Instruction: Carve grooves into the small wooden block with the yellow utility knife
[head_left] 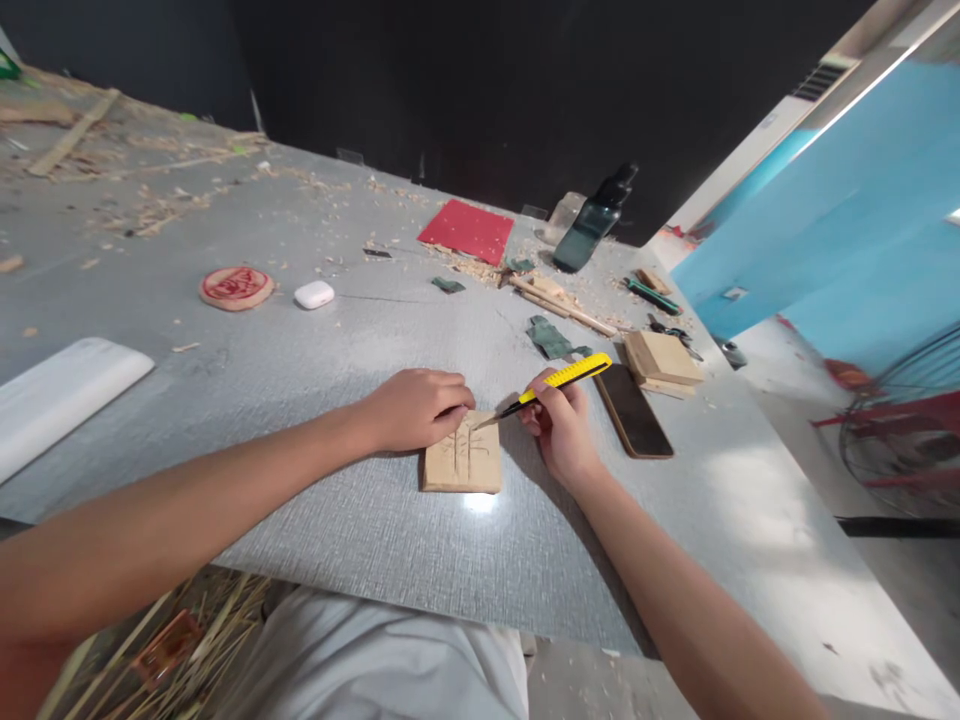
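Note:
A small pale wooden block [461, 462] with carved lines lies flat on the grey table [300, 400] in front of me. My left hand [416, 408] is curled over the block's top left corner, pressing it down. My right hand [561, 428] grips a yellow utility knife [559, 381] like a pen. The knife's blade tip touches the block's upper right edge.
A phone [634, 412] lies just right of my right hand, beside stacked wood pieces [661, 362]. Farther back are a dark bottle [596, 220], a red square [466, 231], a round red carving [236, 288], a white earbud case [314, 294] and wood shavings. A white bar [60, 395] lies at the left.

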